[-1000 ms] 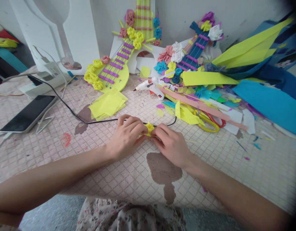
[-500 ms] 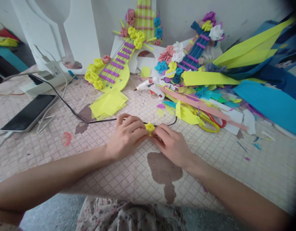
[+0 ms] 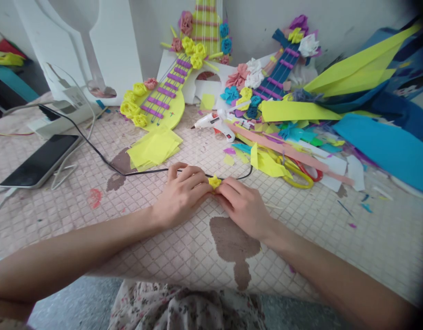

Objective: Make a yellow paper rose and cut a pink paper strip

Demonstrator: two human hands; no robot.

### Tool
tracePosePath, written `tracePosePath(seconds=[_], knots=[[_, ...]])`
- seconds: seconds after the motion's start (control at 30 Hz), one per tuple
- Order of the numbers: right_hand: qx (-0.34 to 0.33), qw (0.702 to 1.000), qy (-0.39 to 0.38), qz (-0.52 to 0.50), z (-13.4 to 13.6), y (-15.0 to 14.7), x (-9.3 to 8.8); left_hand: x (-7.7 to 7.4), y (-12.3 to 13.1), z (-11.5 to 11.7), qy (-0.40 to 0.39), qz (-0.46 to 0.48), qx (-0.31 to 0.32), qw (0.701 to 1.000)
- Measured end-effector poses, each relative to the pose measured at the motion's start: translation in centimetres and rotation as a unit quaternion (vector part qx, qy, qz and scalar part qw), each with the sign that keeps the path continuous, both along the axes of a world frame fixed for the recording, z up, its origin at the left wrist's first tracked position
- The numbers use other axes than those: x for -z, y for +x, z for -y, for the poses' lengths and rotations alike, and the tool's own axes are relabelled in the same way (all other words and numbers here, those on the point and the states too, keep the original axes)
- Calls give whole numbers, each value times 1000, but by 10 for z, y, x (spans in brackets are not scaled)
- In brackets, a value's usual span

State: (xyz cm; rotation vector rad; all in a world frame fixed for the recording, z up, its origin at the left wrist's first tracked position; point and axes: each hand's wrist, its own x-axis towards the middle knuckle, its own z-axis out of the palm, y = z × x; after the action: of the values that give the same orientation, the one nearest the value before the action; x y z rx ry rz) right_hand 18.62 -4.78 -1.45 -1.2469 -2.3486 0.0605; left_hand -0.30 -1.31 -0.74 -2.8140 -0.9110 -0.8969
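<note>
Between my fingertips is a small yellow crumpled paper piece (image 3: 214, 182), folded like a little flower. My left hand (image 3: 184, 195) pinches it from the left, and my right hand (image 3: 243, 201) pinches it from the right. A thin pale stick (image 3: 274, 206) pokes out past my right hand; its other end is hidden. Behind my hands a black cord (image 3: 146, 172) runs across the cloth. Farther back and to the left lies a loose stack of yellow paper squares (image 3: 154, 147).
A white glue gun (image 3: 216, 123) lies beyond my hands. Yellow-handled scissors (image 3: 303, 178) sit among paper scraps at right. Paper guitars (image 3: 163, 98) with rosettes lean at the back. A phone (image 3: 41, 160) and a power strip (image 3: 56, 120) are at left.
The yellow paper between my fingers looks more bunched and shows less below my fingertips. Both hands stay in nearly the same place.
</note>
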Motion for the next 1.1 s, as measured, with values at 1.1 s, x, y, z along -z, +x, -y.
tracePosePath(seconds=[1.1], knots=[[22,996,73,51,2,-2,-1,4,4,0,49,-15,-14,999]])
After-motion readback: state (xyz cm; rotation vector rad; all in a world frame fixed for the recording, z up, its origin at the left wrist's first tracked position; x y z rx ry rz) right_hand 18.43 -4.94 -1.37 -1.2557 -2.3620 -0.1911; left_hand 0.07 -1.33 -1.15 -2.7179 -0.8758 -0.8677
